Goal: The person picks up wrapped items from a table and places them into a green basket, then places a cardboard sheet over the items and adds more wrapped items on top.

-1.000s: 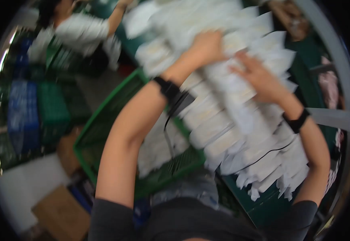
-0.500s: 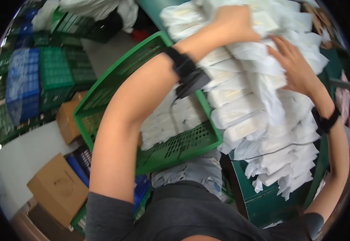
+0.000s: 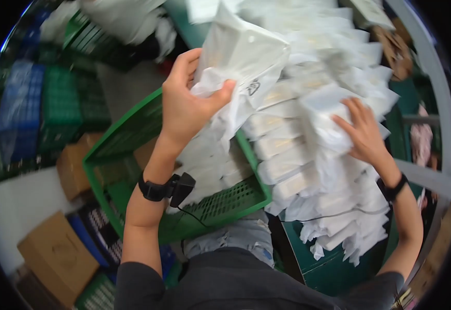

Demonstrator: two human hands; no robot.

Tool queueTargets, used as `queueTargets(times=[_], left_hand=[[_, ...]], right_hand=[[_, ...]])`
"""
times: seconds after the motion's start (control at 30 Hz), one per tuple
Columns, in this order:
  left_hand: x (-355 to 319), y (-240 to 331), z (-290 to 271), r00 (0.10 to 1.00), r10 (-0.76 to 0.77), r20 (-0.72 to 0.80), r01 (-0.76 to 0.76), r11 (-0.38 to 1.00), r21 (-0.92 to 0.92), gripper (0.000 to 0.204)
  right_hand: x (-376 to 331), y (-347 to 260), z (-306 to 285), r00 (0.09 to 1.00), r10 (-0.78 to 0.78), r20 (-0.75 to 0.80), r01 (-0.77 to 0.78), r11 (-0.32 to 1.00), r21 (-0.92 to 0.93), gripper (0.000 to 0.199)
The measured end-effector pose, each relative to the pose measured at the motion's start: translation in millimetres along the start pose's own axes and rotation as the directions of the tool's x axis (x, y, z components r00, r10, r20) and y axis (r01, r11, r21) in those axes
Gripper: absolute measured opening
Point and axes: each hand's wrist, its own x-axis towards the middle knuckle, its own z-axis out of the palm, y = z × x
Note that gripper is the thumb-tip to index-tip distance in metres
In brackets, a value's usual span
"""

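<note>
White plastic-wrapped packet (image 3: 235, 57) sits clamped in my left hand (image 3: 186, 106) above the green plastic crate (image 3: 132, 134), while my right hand (image 3: 362, 132) lies spread flat on the white packet pile (image 3: 308, 150).

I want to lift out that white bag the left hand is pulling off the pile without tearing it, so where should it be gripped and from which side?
Probably at the bunched lower edge of the white bag, where the left hand already pinches it, coming from the green crate side. The plastic gathers into a firm fold there, and that side is free, while the pile of packets under the right hand crowds the other.
</note>
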Motion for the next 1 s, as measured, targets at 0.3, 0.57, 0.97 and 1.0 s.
queueTargets(times=[0.3,0.57,0.97,1.0], left_hand=[[-160.5,-136.4,-207.8,0.888,-0.415,-0.2,0.441,0.641,0.628,0.055],[-271.9,-322.0,-209.9,0.817,-0.575,-0.045,0.441,0.571,0.693,0.055],[-383.3,-440.5,-174.3,0.893,-0.435,0.114,0.361,0.845,0.395,0.049],[-381.9,-441.3,-178.4,0.894,-0.386,0.227,0.234,0.835,0.499,0.049]], right_hand=[[25.8,-64.6,-41.4,0.948,-0.102,-0.301,0.119,0.992,0.037,0.072],[214.2,-241.3,25.0,0.887,-0.289,-0.359,0.406,0.86,0.31,0.066],[393.5,-445.1,289.1,0.911,-0.412,-0.019,0.398,0.868,0.297,0.093],[399.9,-455.1,306.3,0.917,-0.399,0.008,0.38,0.878,0.29,0.096]])
